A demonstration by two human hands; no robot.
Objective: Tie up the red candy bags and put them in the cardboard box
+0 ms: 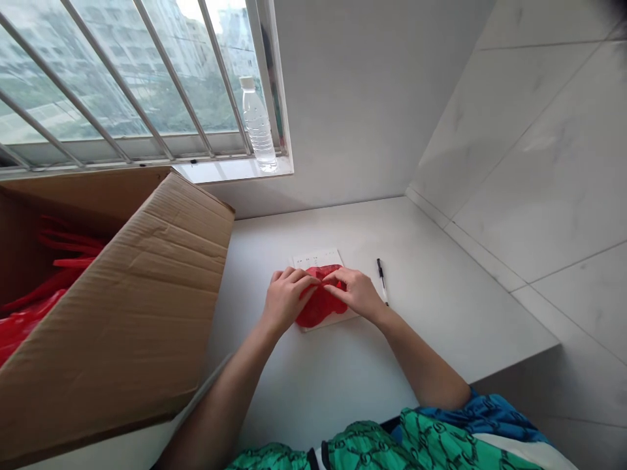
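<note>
A crumpled red plastic bag lies over a white notebook on the white table. My left hand pinches the bag from the left, thumb and fingertips together near its upper middle. From the right, my right hand also has its thumb and fingers closed on the bag. The fingertips of both hands nearly meet. Part of the bag and most of the notebook page are covered. A black-capped pen rests just right of my right hand.
At the left stands a large open cardboard box with red bags inside. A clear water bottle is on the sill of the barred window. Walls border the table at the back and right.
</note>
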